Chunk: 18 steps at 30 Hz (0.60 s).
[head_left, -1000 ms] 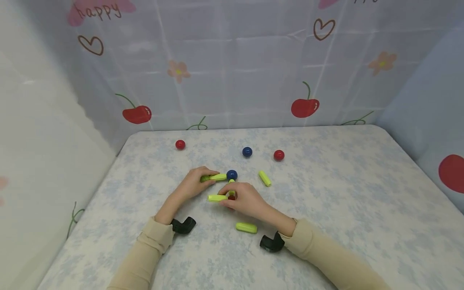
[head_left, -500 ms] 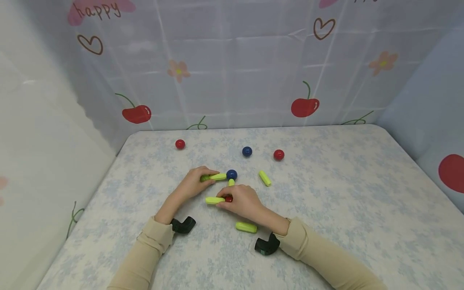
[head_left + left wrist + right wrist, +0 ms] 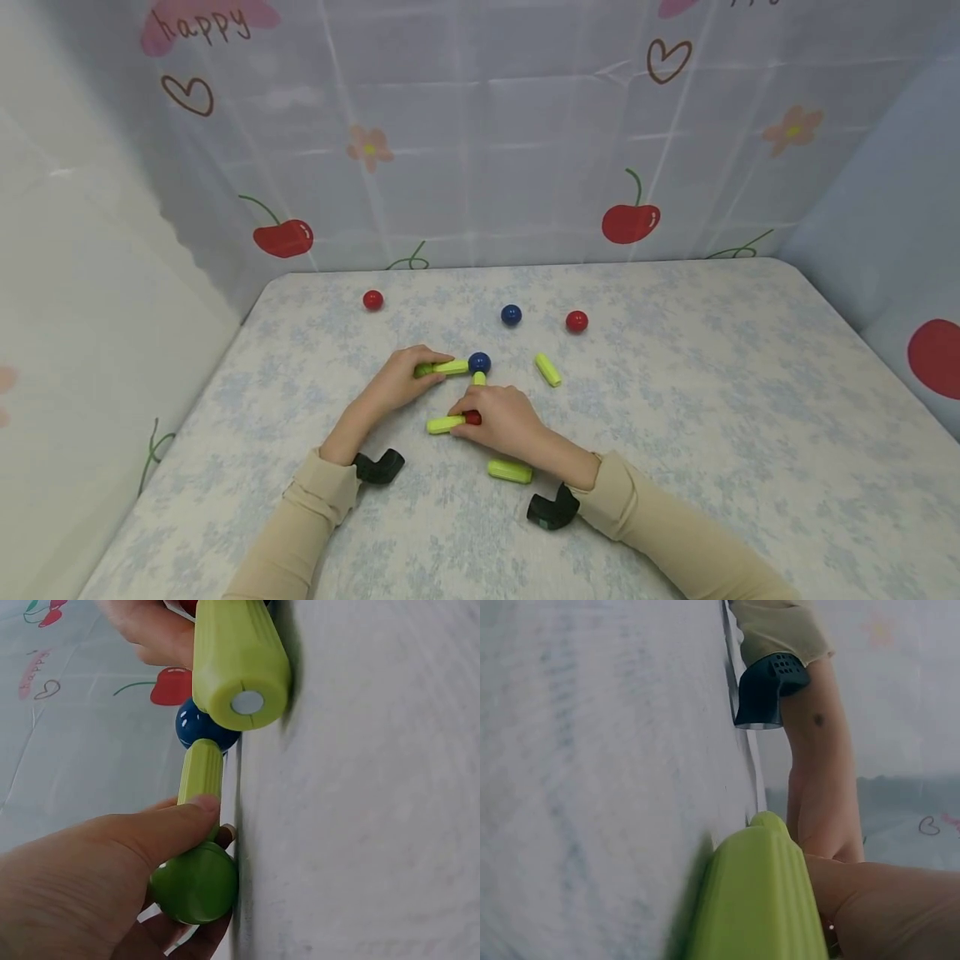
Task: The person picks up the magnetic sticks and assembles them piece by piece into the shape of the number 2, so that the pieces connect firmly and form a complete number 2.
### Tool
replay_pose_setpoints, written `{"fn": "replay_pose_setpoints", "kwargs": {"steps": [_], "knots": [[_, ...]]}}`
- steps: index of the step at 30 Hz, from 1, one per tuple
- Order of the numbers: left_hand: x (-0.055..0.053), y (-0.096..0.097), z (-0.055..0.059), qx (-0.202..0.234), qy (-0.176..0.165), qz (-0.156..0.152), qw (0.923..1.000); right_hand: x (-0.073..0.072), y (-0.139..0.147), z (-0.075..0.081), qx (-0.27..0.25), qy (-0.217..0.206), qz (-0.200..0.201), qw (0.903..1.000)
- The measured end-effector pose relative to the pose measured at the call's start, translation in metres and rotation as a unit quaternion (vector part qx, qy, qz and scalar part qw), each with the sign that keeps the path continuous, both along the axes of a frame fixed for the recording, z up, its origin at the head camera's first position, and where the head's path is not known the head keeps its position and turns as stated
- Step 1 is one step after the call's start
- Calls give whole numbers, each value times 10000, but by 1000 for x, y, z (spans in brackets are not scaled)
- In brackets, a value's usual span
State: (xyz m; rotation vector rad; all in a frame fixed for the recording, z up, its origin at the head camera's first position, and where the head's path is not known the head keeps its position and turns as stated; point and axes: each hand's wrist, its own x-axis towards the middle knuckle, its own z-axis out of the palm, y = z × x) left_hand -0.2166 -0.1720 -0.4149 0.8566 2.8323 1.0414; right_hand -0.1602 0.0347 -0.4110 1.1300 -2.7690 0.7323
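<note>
In the head view my left hand [image 3: 408,375] pinches a yellow-green magnetic rod [image 3: 453,366]. A green ball [image 3: 196,883] sits on that rod's near end in the left wrist view, by my fingers; a blue ball [image 3: 479,362] joins its other end. From the blue ball a second rod [image 3: 478,379] runs toward my right hand [image 3: 504,421], which covers its lower end. My right hand grips a red ball [image 3: 472,417], partly hidden by the fingers. Another yellow-green rod [image 3: 446,425] points left from the red ball, its pale end disc [image 3: 247,703] facing the left wrist camera.
Loose rods lie right of the blue ball [image 3: 547,369] and nearer me, below the right hand [image 3: 510,471]. Toward the back are a red ball [image 3: 372,300], a blue ball [image 3: 512,314] and another red ball [image 3: 577,322]. The patterned tabletop [image 3: 712,400] meets a curtain [image 3: 480,167] behind.
My right hand has shifted slightly left and toward me, bringing the red ball and its left-pointing rod along. The left hand and the loose pieces stay in place.
</note>
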Motion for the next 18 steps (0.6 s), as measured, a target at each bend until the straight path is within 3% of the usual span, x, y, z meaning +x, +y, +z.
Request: {"fn": "replay_pose_setpoints", "kwargs": {"steps": [13,15,18], "knots": [[-6,-3,0,-7,47,-217,9998,-6,5,-8,-271,-180,192,9993],[-8,-8,4,123,47,-93,9999,-7,5,-8,-318,-253,229,9989],[-17,-24,13,291,327,540,9976,-7,5,-10,-350,-344,260,9985]]}}
